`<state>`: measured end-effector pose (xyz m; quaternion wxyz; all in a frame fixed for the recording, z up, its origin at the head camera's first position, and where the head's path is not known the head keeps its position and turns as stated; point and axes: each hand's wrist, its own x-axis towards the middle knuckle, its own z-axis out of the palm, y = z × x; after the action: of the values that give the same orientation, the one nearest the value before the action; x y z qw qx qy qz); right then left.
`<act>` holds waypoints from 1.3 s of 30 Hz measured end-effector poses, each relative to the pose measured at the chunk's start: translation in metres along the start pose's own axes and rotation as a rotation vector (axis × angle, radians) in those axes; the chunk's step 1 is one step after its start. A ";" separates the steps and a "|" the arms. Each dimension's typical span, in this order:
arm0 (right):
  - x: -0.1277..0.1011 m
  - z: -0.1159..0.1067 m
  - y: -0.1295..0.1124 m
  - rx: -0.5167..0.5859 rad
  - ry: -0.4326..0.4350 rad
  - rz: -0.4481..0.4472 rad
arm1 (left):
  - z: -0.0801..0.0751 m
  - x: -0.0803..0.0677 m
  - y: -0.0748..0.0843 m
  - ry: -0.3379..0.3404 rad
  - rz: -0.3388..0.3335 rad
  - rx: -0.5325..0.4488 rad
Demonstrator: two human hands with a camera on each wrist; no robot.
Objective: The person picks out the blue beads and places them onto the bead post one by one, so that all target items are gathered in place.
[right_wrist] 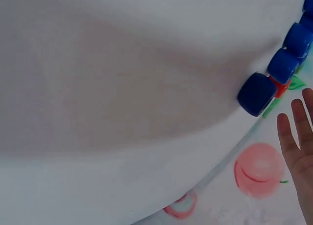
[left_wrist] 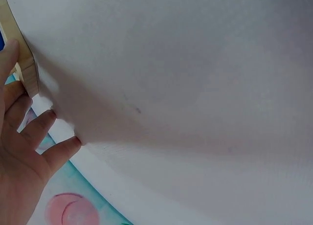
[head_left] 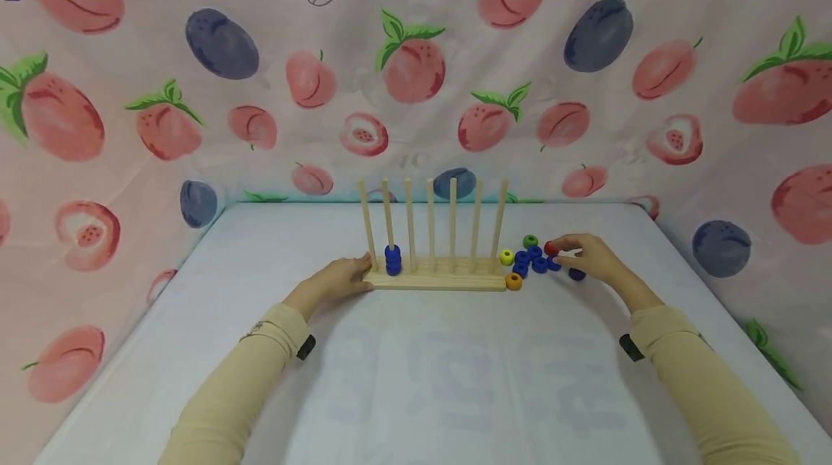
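A pale wooden stand [head_left: 442,281] with several upright pegs rests on the table. Blue beads [head_left: 393,261] are stacked on its second peg from the left. My left hand [head_left: 341,279] holds the left end of the base; in the left wrist view its thumb [left_wrist: 11,56] lies against the wood and the outer fingers spread onto the table. My right hand [head_left: 594,259] reaches over loose beads at the right, fingertips by a red bead [head_left: 550,248] and a blue bead [head_left: 553,263]. In the right wrist view its visible fingers [right_wrist: 299,117] look extended; the thumb is hidden.
Loose blue beads [head_left: 539,264] cluster right of the stand, with a green bead [head_left: 530,241], a yellow bead [head_left: 507,257] and an orange bead [head_left: 513,281]. A dark blue bead [head_left: 576,274] lies under my right hand. Fruit-printed cloth [head_left: 416,125] hangs behind the white table [head_left: 455,378].
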<state>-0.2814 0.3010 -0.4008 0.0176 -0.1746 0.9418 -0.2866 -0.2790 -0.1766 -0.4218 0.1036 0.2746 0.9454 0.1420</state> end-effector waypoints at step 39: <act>0.004 0.015 0.027 -0.005 -0.002 0.013 | -0.003 -0.007 0.002 -0.066 -0.060 -0.019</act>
<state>-0.2914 0.3127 -0.4272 0.0201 -0.1686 0.9437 -0.2838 -0.2733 -0.1794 -0.4181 0.1413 0.2497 0.9478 0.1387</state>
